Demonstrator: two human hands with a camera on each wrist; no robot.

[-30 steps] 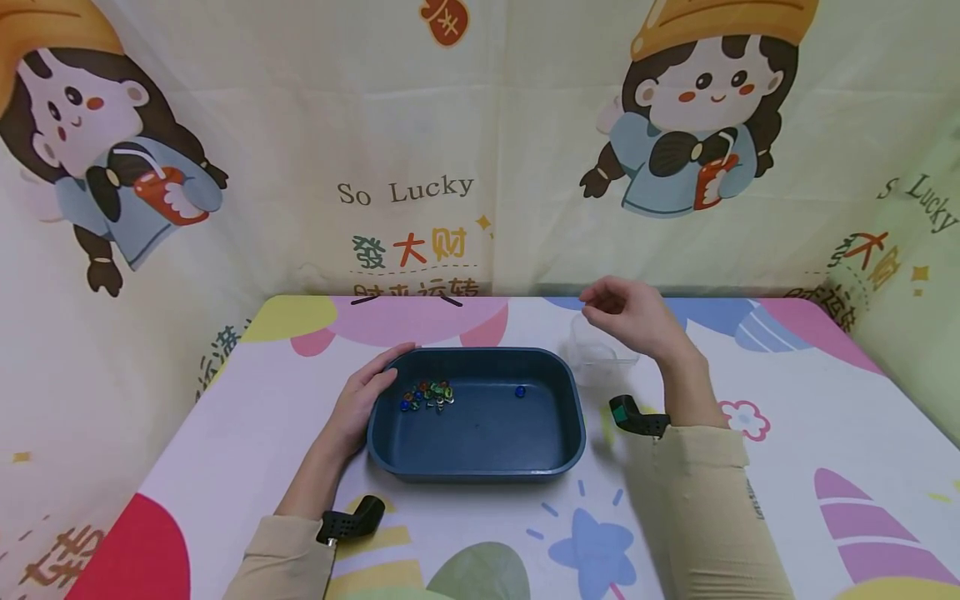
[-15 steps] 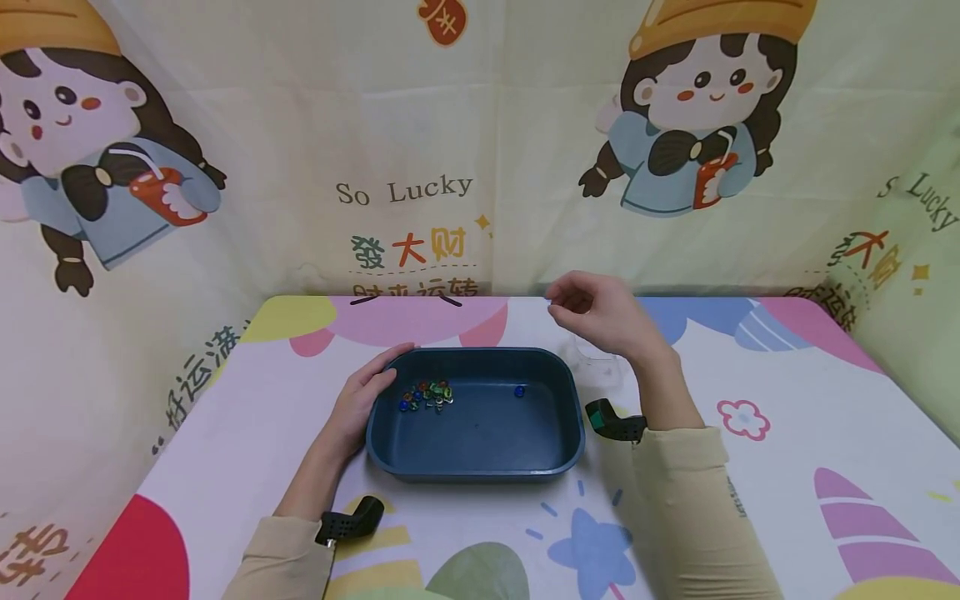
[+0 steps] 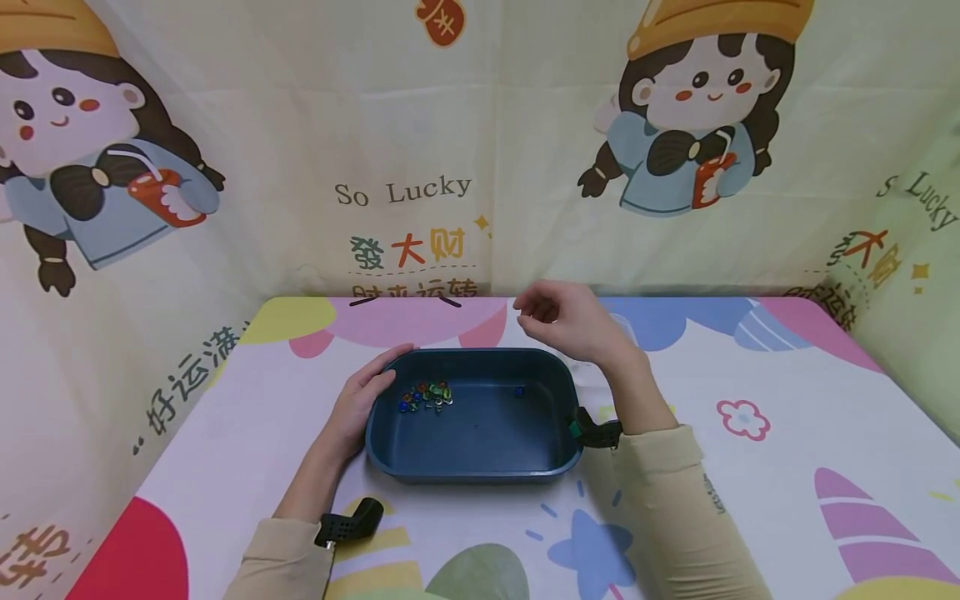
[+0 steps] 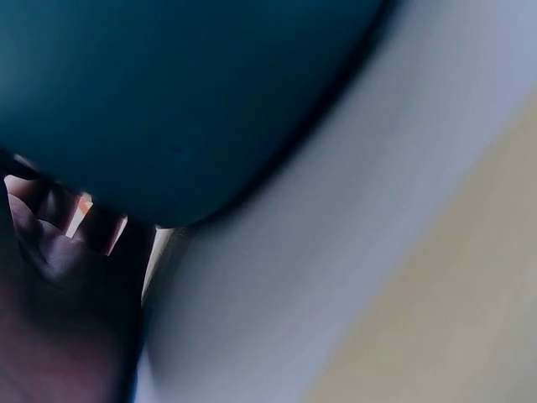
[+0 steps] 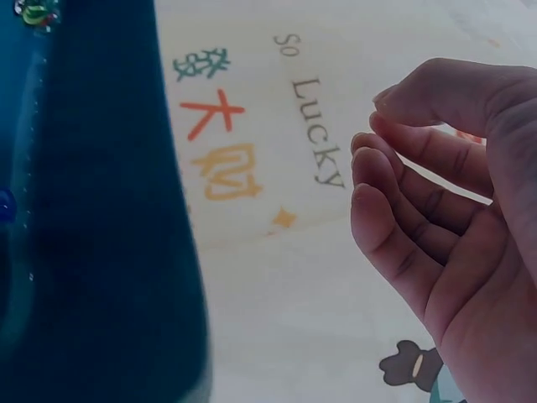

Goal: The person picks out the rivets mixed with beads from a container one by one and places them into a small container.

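Note:
A dark blue rectangular basin (image 3: pixel 480 437) stands on the table in the head view. Inside its left part lies a cluster of several coloured glass marbles (image 3: pixel 427 395); one blue marble (image 3: pixel 519 392) sits apart towards the right. My left hand (image 3: pixel 356 408) grips the basin's left side, thumb on the rim and fingers along the outside. Above the basin's far right corner hovers my right hand (image 3: pixel 566 321), fingers loosely curved and thumb close to the index fingertip; nothing shows between them in the right wrist view. A clear plastic container (image 3: pixel 624 327) is partly hidden behind that hand.
The table (image 3: pixel 750 517) wears a white cloth with coloured prints. A cream curtain (image 3: pixel 420 108) with cartoon figures and lettering hangs along the table's back edge and at both sides. Black wrist cameras (image 3: pixel 596 432) sit on both wrists.
My right hand has moved left from over the clear container to above the basin's far right corner. The left hand, basin and marbles have stayed in place.

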